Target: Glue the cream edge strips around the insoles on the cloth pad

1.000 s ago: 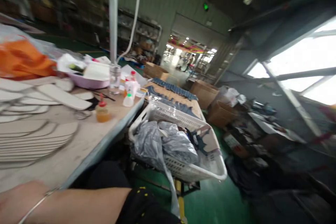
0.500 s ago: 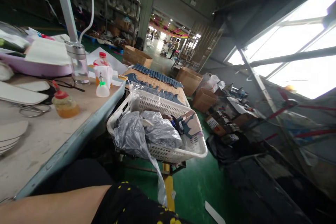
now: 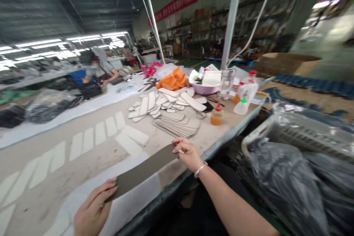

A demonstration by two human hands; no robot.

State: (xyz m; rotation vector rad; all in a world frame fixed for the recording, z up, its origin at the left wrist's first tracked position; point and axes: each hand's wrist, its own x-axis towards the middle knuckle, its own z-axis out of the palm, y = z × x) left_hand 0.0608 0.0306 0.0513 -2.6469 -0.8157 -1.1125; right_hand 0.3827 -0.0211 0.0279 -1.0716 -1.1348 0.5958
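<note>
A long dark grey-olive strip (image 3: 145, 168) with rounded ends stretches between my hands, above a white sheet at the table's near edge. My left hand (image 3: 95, 204) grips its near-left end, fingers on top. At the far-right end, my right hand (image 3: 188, 152) pinches the strip between thumb and fingers; a bracelet circles that wrist. Just beyond lies a fanned stack of pale, dark-edged pieces (image 3: 177, 123). Behind it is a loose heap of white rounded strips (image 3: 163, 101). Rows of flat white pieces (image 3: 88, 140) cover the table's left part.
A squeeze bottle (image 3: 217, 116) of amber liquid and a green-capped white bottle (image 3: 242, 107) stand near the right edge, by a glass jar (image 3: 227, 84) and a purple basin (image 3: 204, 88). A plastic basket (image 3: 260, 132) with grey bags stands right. Across the table, a person (image 3: 98, 68) works.
My view has swung left from the basket to the table. Both hands have come into view, holding the dark strip between them.
</note>
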